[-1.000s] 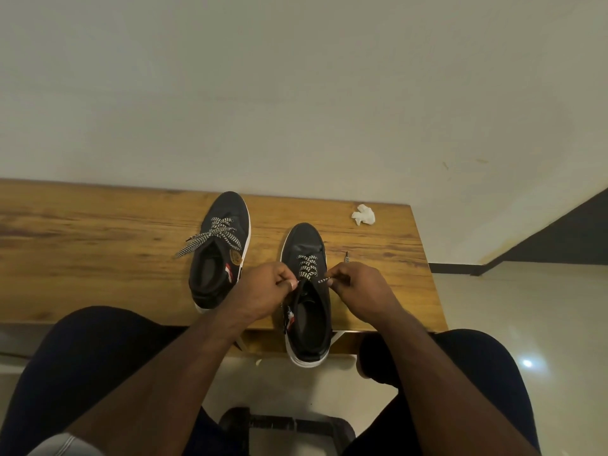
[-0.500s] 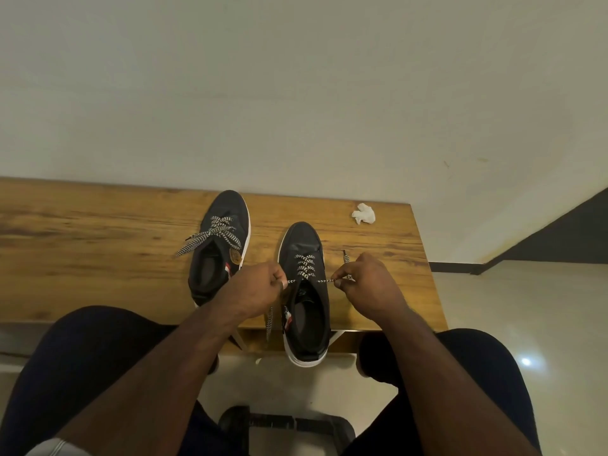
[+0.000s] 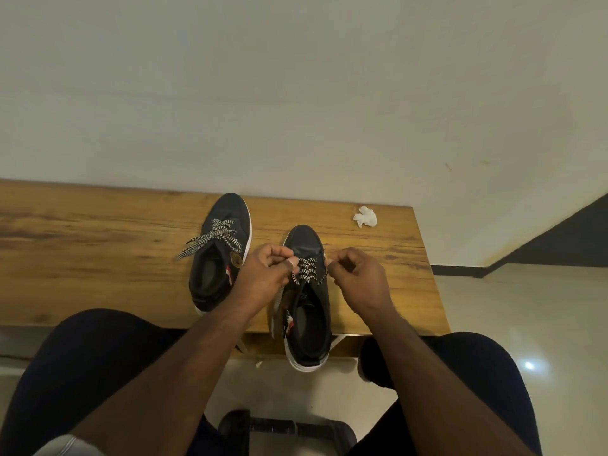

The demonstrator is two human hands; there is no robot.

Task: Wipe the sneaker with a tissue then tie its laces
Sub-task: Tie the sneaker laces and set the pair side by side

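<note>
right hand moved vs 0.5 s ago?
Yes. The right hand pinching the lace has come back inward toward the sneaker, farther from the tissue side of the table edge.

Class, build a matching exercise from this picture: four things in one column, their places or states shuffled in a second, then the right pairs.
Things
1. crumpled tissue
2. left sneaker
3. right sneaker
4. left hand

Places or states
A. heel juts past the table's near edge
B. pinches a lace end
C. lies near the table's far right corner
D. untouched, laces loose

Pairs: 1-C, 2-D, 3-A, 4-B
</note>
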